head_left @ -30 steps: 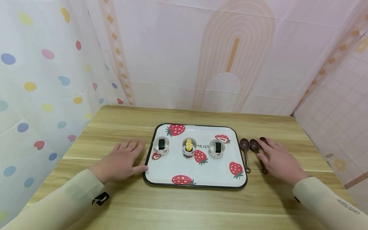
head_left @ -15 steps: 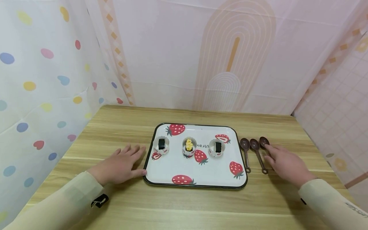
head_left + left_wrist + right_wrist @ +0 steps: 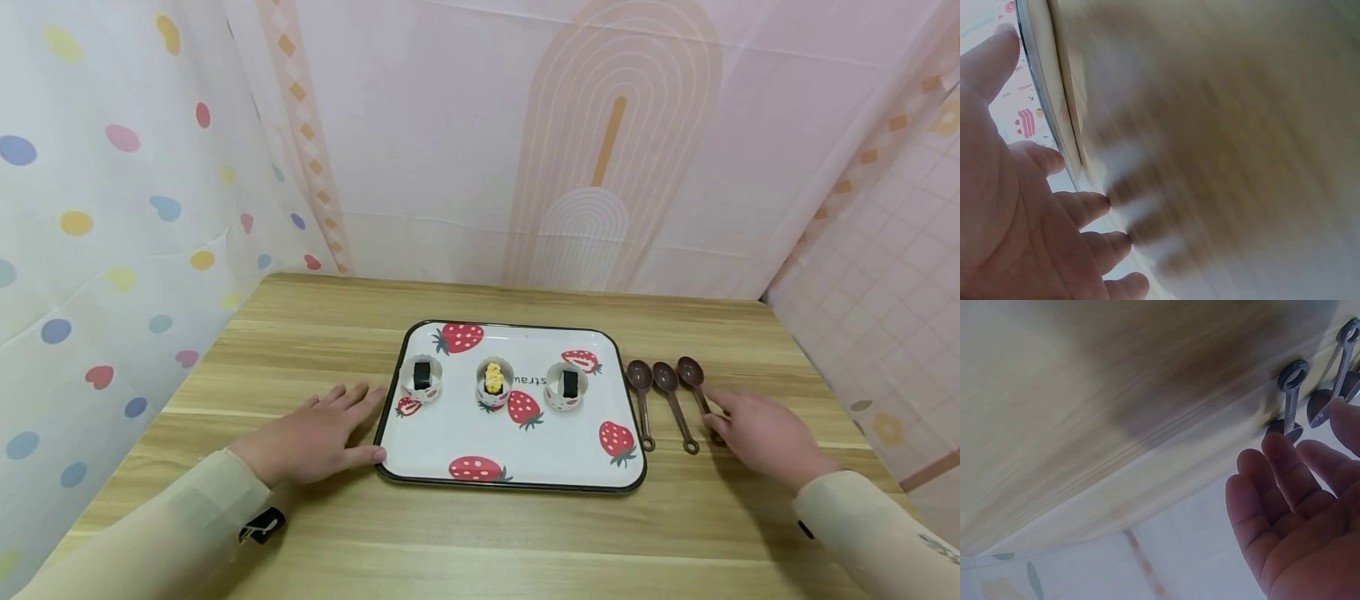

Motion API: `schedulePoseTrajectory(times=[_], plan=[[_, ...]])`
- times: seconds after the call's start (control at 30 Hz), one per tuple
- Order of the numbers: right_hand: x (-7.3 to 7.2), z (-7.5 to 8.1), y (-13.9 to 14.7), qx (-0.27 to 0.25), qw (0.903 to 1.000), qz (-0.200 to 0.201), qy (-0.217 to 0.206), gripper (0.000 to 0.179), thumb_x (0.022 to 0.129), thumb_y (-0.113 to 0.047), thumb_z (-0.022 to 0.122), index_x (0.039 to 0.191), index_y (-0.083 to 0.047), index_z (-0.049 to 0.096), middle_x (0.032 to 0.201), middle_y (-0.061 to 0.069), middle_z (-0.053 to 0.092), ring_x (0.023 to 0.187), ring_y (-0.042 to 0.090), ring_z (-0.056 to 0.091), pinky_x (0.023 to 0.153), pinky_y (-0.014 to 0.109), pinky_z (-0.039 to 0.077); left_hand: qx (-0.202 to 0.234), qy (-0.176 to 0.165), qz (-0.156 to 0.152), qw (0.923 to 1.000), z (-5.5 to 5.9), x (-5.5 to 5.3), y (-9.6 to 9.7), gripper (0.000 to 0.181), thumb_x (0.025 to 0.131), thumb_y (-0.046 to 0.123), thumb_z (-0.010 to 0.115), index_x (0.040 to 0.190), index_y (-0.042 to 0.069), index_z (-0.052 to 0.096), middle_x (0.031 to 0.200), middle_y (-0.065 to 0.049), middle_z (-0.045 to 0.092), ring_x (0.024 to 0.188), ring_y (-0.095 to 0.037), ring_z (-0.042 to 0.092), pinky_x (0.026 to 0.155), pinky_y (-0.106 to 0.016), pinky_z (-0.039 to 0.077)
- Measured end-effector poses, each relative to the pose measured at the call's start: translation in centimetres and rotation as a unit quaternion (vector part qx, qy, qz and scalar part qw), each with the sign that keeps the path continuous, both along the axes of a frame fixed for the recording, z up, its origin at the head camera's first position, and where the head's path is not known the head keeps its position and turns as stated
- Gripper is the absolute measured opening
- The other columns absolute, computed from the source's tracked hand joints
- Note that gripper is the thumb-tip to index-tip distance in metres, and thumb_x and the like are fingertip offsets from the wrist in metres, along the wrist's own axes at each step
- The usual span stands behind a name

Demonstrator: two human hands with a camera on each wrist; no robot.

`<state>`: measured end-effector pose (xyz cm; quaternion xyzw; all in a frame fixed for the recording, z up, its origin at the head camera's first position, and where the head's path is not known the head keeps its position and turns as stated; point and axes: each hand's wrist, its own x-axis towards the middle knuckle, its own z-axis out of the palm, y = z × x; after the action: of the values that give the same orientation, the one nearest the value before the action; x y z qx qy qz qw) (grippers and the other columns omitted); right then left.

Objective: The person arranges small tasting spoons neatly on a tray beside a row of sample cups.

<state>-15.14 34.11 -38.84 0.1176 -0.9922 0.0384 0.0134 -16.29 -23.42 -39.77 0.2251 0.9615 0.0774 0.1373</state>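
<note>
My left hand (image 3: 315, 437) lies spread on the table left of the tray (image 3: 540, 458), its thumb tip at the tray's dark rim. In the left wrist view the fingers of that hand (image 3: 1029, 206) are loosely extended and hold nothing. My right hand (image 3: 768, 433) hovers at the handle of the rightmost brown spoon (image 3: 690, 371), fingertips close beside it and partly covering it. The right wrist view shows the right hand (image 3: 1310, 531) with relaxed fingers just below the spoon's ring-ended handle (image 3: 1293, 378). Left of it lie a middle spoon (image 3: 665, 377) and another spoon (image 3: 640, 375).
On the strawberry-patterned tray stand three small paper cups: a left cup (image 3: 410, 393) with a dark-wrapped piece, a middle cup (image 3: 482, 398) holding a yellow-topped piece, and a right cup (image 3: 557, 402) with another dark-wrapped piece. Patterned curtains (image 3: 435, 125) enclose the wooden table (image 3: 480, 550).
My right hand has drawn back to the right and toward me, uncovering the bowl of the rightmost spoon. My left thumb has slid slightly nearer the tray's front corner.
</note>
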Motion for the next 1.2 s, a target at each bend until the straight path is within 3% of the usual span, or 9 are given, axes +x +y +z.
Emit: schedulePoseTrajectory(times=[0.33, 0.6, 0.97, 1.2], plan=[[-0.13, -0.15, 0.26, 0.008, 0.9995, -0.013, -0.026, 0.042, 0.099, -0.019, 0.071, 0.129, 0.010, 0.067, 0.120, 0.032, 0.072, 0.109, 0.054, 0.069, 0.094, 0.066, 0.054, 0.000, -0.014, 0.003, 0.9999, -0.44, 0.09, 0.01, 0.099, 0.098, 0.075, 0.052, 0.168, 0.010, 0.025, 0.169, -0.032, 0.028, 0.150, -0.065, 0.027, 0.114, -0.079, 0.030], [-0.18, -0.41, 0.14, 0.012, 0.9996, -0.002, -0.025, 0.035, 0.098, -0.020, 0.072, 0.118, 0.008, 0.071, 0.106, 0.028, 0.076, 0.100, 0.050, 0.072, 0.089, 0.064, 0.056, 0.001, -0.014, 0.002, 0.9999, -0.26, 0.33, 0.18, 0.098, 0.098, 0.074, 0.053, 0.169, 0.012, 0.025, 0.168, -0.031, 0.029, 0.150, -0.065, 0.028, 0.115, -0.078, 0.031], [-0.31, -0.63, 0.03, 0.002, 0.9989, -0.010, -0.045, 0.017, 0.099, -0.019, 0.070, 0.091, -0.004, 0.069, 0.083, 0.012, 0.072, 0.085, 0.039, 0.074, 0.078, 0.059, 0.057, 0.000, -0.025, 0.006, 0.9997, -0.12, 0.36, 0.25, 0.096, 0.098, 0.074, 0.053, 0.169, 0.016, 0.025, 0.169, -0.030, 0.028, 0.150, -0.065, 0.026, 0.115, -0.079, 0.029], [-0.14, -0.75, 0.02, 0.001, 0.9989, -0.004, -0.046, 0.017, 0.098, -0.016, 0.070, 0.086, -0.007, 0.064, 0.076, 0.005, 0.067, 0.077, 0.030, 0.071, 0.072, 0.055, 0.056, 0.004, -0.022, 0.002, 0.9998, -0.07, 0.40, 0.20, 0.096, 0.098, 0.073, 0.054, 0.169, 0.015, 0.025, 0.169, -0.031, 0.028, 0.150, -0.066, 0.026, 0.115, -0.078, 0.030]])
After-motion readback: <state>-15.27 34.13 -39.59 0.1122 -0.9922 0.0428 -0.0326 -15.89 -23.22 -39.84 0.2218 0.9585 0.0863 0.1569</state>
